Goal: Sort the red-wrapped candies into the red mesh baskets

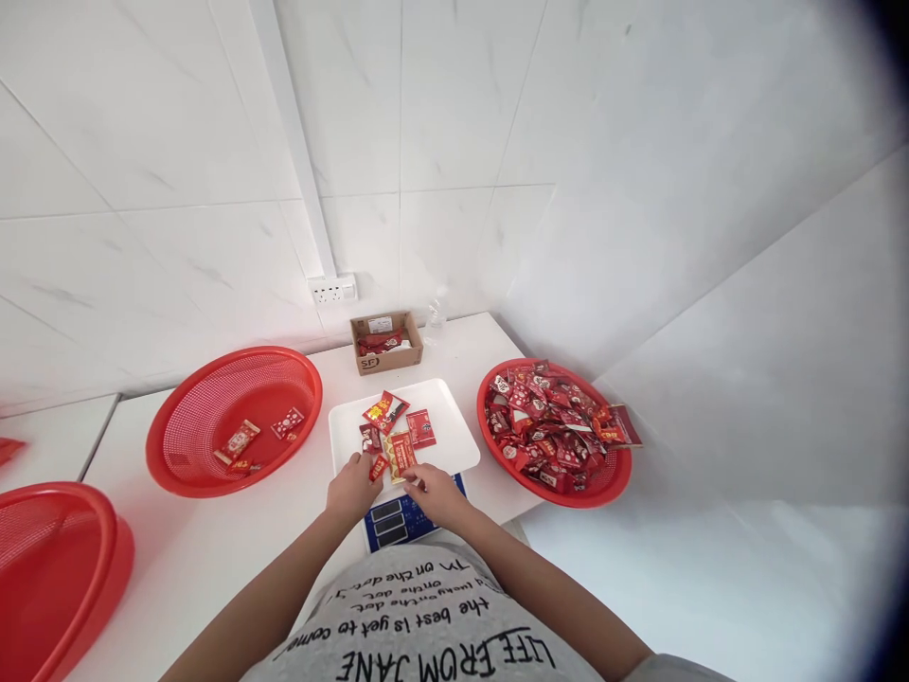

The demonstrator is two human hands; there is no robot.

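Observation:
Several red snack packets lie on the white tray [454, 453] of a weighing scale with a blue display panel [398, 521]. My left hand [353, 488] is closed at the tray's near edge, its fingertips on a small red packet [379, 466]. To its right, my right hand [436, 494] pinches the lower corner of a red-and-gold packet [399, 455]. Beyond the hands lie a red-and-yellow packet [385, 410] and a flat red packet [421, 428]. A dark red packet [370, 438] sits just past my left fingertips, partly covered.
A red basket [623, 478] heaped with packets stands right, one packet overhanging its rim. On the left are a red basket [170, 426] holding a few packets and another red basket [106, 530]. A cardboard box [390, 360] and a clear bottle [435, 322] stand near the wall.

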